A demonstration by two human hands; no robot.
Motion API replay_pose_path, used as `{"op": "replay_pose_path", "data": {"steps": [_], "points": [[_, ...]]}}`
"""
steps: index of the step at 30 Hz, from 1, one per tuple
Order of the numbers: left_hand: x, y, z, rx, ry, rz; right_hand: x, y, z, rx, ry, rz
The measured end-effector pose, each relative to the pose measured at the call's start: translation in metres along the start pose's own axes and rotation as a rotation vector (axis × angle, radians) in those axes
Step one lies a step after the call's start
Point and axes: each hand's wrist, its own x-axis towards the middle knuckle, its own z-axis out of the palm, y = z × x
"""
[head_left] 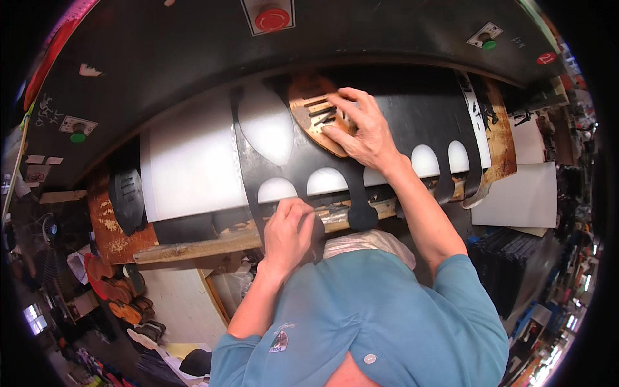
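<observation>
A sole-shaped cutting die (302,113), yellow-brown with dark slots, lies on a black sheet (406,119) on the bench. Over its right side, my right hand (366,132) grips it with thumb and fingers. The sheet has a pointed oval hole left of the die and several rounded notches along its near edge, with white showing through. My left hand (288,232) is at that near edge, its fingers curled onto a hanging strip of the sheet; the fingertips are partly hidden and slightly blurred.
Above the bench spans a dark machine beam with a red button (272,19) and green buttons (78,133). A white board (190,168) lies under the sheet. A black sole-shaped piece (127,200) lies at left. White sheets (516,197) and a dark stack (506,271) stand at right.
</observation>
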Motion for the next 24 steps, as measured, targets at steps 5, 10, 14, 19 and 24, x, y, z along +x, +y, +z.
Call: {"op": "replay_pose_path", "data": {"steps": [5,10,14,19,24], "points": [[0.019,0.008,-0.027,-0.120,-0.151,-0.058,0.020,0.018,0.005,0.002,-0.108,0.015],[0.067,-0.001,-0.058,-0.091,-0.011,-0.021,0.014,0.024,0.002,0.047,-0.078,-0.037],[0.119,-0.021,-0.061,-0.116,0.062,0.036,0.017,0.025,0.001,0.021,-0.014,-0.078],[0.160,-0.047,-0.039,-0.063,0.102,0.144,0.022,0.019,-0.004,-0.125,-0.086,-0.097],[0.162,-0.058,-0.026,-0.022,0.156,0.206,0.025,0.014,-0.015,-0.099,-0.111,-0.195]]}}
